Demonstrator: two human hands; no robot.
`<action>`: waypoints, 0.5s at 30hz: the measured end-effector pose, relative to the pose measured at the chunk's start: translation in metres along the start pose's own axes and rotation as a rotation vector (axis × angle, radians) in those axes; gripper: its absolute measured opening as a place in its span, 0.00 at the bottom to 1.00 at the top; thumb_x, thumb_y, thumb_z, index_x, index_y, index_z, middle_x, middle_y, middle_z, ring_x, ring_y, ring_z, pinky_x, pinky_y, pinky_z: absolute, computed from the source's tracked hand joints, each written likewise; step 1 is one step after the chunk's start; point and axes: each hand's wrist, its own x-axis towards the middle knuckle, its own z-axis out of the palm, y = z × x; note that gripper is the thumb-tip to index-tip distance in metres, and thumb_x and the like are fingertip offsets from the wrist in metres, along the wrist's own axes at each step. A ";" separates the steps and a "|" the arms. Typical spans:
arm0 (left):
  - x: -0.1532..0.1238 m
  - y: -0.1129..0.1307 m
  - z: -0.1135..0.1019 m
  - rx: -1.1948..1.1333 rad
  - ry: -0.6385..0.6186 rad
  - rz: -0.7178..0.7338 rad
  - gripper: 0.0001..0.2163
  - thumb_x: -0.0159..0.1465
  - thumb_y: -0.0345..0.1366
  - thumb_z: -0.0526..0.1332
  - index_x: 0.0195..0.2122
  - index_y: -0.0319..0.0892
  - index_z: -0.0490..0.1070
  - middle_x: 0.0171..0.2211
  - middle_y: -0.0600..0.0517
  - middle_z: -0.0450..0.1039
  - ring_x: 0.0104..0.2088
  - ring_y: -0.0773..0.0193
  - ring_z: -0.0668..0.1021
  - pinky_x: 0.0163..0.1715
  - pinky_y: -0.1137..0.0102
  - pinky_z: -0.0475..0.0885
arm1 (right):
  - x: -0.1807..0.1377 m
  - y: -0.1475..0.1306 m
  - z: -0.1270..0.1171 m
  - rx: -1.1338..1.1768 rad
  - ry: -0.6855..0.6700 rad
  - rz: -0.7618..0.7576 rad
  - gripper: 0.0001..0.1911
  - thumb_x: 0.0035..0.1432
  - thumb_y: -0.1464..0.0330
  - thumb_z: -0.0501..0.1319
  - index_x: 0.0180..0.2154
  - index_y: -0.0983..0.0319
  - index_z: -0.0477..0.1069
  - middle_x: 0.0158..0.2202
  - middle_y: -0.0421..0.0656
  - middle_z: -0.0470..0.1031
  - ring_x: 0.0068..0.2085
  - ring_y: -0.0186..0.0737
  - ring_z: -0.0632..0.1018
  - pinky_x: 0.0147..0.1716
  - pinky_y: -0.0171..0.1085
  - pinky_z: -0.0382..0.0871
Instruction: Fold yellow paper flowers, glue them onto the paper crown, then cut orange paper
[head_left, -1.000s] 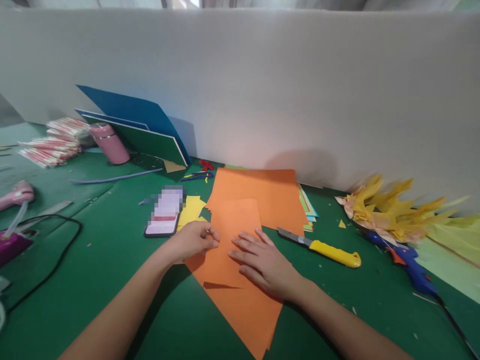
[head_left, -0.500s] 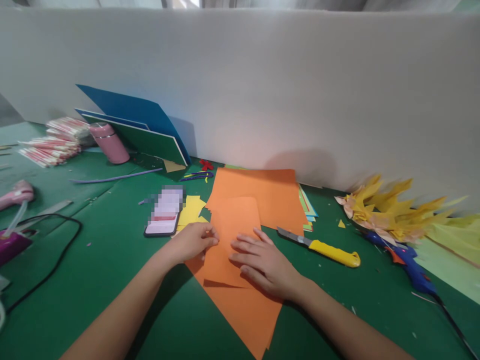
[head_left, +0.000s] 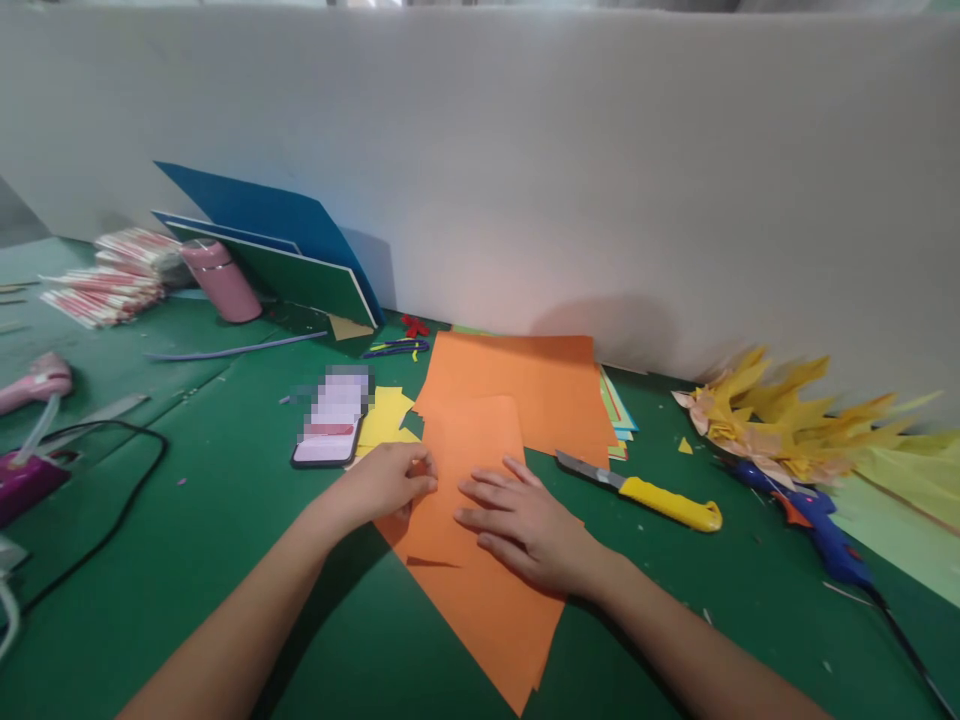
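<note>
A narrow piece of orange paper (head_left: 450, 440) lies over a larger orange sheet (head_left: 501, 630), whose corner points towards me. At its left edge, my left hand (head_left: 390, 482) is closed, thumb and fingers pinching the paper. My right hand (head_left: 525, 525) rests open and flat on the narrow piece, fingers spread to the left. A small dark gap shows under the lower edge of the narrow piece. Behind it lies a wide orange sheet (head_left: 517, 375) on top of other coloured paper. The yellow-handled utility knife (head_left: 667, 502) lies to the right of my right hand.
Left of my hands are a phone (head_left: 330, 425) and yellow paper scraps (head_left: 381, 412). Farther left stand a pink bottle (head_left: 223, 282) and leaning boards (head_left: 289, 290). A blue glue gun (head_left: 832, 540) and yellow paper leaves (head_left: 795, 415) lie right. A white panel (head_left: 480, 170) closes the back.
My right hand has slid slightly left over the narrow paper, and the shadowed gap under its lower edge has become shorter. My left hand keeps its pinch. The view has shifted a little.
</note>
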 end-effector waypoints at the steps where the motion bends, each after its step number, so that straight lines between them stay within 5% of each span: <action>1: 0.000 0.000 0.000 0.004 0.001 -0.009 0.03 0.52 0.38 0.57 0.25 0.45 0.66 0.14 0.59 0.66 0.15 0.64 0.72 0.20 0.72 0.63 | 0.000 0.000 0.000 -0.002 0.001 -0.001 0.16 0.64 0.67 0.50 0.51 0.54 0.69 0.57 0.44 0.69 0.60 0.44 0.64 0.59 0.57 0.49; 15: -0.002 -0.002 -0.007 -0.033 -0.097 -0.050 0.02 0.49 0.35 0.59 0.24 0.43 0.67 0.15 0.58 0.69 0.18 0.64 0.75 0.22 0.72 0.65 | 0.000 -0.001 0.000 -0.002 -0.010 0.005 0.16 0.65 0.67 0.50 0.51 0.55 0.69 0.57 0.43 0.69 0.60 0.42 0.64 0.61 0.56 0.46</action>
